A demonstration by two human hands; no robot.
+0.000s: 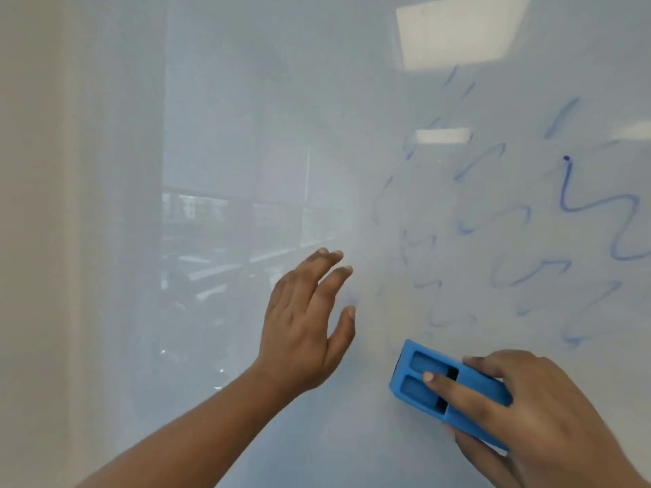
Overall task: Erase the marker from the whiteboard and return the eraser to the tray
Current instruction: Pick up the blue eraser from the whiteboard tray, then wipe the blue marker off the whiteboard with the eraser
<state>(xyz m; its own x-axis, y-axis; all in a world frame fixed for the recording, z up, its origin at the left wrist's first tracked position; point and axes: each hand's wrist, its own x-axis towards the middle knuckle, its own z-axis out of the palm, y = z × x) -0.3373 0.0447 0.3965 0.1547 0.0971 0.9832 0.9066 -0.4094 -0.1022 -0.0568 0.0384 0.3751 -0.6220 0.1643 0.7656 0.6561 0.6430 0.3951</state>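
**One eraser, two hands at the board**

Your right hand [535, 413] grips the one blue rectangular foam eraser [447, 392], fingers closed round it, forefinger laid along its back, pressed to the glossy white whiteboard [246, 135]. Left of the eraser, your left hand [306, 322] is spread open and holds nothing. Above the eraser, smeared blue marker squiggles [510, 220] cover the board.

One head-worn wide-angle camera faces the whiteboard [246, 135] squarely. It sits close, looking slightly downward over both forearms.
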